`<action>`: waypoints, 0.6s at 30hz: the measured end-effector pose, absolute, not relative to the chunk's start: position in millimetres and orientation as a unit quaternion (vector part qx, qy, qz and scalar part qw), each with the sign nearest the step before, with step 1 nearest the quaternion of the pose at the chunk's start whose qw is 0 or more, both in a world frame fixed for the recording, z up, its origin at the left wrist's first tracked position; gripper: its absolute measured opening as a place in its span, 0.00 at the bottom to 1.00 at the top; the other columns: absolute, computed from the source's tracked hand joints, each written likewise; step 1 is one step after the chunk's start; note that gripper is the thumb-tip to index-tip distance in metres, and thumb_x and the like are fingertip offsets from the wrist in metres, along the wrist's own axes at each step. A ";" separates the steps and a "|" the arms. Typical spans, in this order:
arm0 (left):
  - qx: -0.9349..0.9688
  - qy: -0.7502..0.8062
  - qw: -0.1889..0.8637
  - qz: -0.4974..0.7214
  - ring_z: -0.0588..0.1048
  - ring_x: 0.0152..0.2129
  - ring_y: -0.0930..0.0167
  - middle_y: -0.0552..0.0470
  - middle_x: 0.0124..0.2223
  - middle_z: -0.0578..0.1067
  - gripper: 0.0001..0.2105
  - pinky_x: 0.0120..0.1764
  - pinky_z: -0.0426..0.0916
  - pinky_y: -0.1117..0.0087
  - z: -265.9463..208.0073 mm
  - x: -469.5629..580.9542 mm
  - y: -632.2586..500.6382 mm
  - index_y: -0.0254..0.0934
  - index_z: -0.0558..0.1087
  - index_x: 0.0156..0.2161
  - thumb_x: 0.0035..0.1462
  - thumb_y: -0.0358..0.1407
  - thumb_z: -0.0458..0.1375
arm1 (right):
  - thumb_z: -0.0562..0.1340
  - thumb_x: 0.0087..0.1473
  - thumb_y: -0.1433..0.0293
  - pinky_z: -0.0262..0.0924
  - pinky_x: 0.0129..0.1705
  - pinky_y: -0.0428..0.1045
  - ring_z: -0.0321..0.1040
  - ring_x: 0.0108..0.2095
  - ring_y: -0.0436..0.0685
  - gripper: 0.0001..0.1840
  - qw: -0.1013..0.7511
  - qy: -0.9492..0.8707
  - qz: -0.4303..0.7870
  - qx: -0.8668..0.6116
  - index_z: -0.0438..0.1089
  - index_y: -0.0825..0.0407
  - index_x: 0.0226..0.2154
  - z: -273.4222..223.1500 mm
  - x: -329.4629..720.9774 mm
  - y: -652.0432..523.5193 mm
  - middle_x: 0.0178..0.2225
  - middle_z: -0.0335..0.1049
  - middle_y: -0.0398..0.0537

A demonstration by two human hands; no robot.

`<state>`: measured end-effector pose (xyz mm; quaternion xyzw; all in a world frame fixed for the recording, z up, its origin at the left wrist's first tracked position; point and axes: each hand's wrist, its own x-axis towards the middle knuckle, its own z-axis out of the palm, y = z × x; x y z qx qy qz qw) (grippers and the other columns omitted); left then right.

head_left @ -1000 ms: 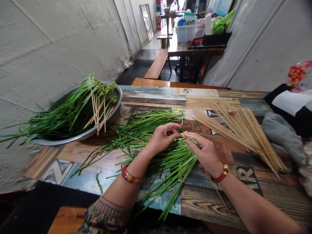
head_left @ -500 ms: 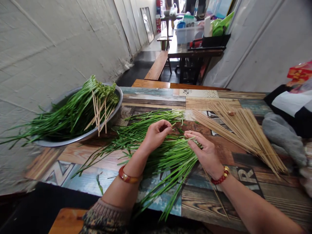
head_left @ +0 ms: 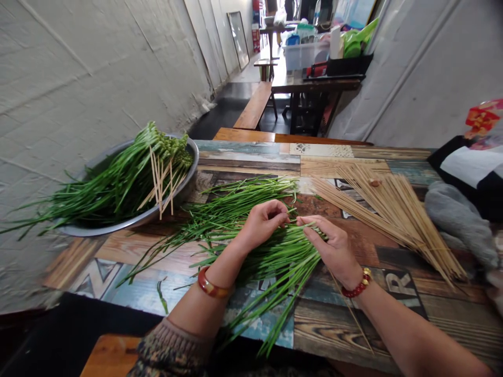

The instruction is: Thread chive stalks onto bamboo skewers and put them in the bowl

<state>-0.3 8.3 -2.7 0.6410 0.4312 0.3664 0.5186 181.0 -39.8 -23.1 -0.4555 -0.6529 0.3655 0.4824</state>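
Observation:
My left hand (head_left: 264, 224) is closed in a pinch at a chive stem, its pale end showing by the fingertips. Close by on the right, my right hand (head_left: 335, 242) grips a bamboo skewer (head_left: 357, 318), whose lower length slants out below the palm. A row of green chives (head_left: 281, 267) fans from the right fingers toward the table's near edge, stem ends at the fingers. How the stems sit on the skewer is hidden by my fingers. Behind my left hand lies a loose pile of chives (head_left: 239, 195).
At the left, a metal basin (head_left: 193, 173) holds chives, with several skewered bunches at its rim. Many bamboo skewers (head_left: 408, 214) lie fanned on the right of the patterned table (head_left: 338, 317). Beyond them is a grey cloth-like bundle (head_left: 458, 220). A bench (head_left: 255, 107) stands behind.
My left hand has moved right and slightly down, bringing its pinched stem close to my right fingertips. My right hand has hardly moved.

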 end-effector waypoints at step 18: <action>0.644 0.437 0.515 0.359 0.71 0.24 0.75 0.50 0.28 0.75 0.07 0.30 0.66 0.75 -1.7 8.0 2.1 0.30 0.74 0.33 0.53 0.32 0.56 | 0.59 0.56 0.67 0.64 0.47 0.51 0.71 0.42 0.55 0.12 0.455 -0.645 0.374 -0.487 0.73 0.49 0.42 -24.1 179.3 -37.8 0.41 0.75 0.48</action>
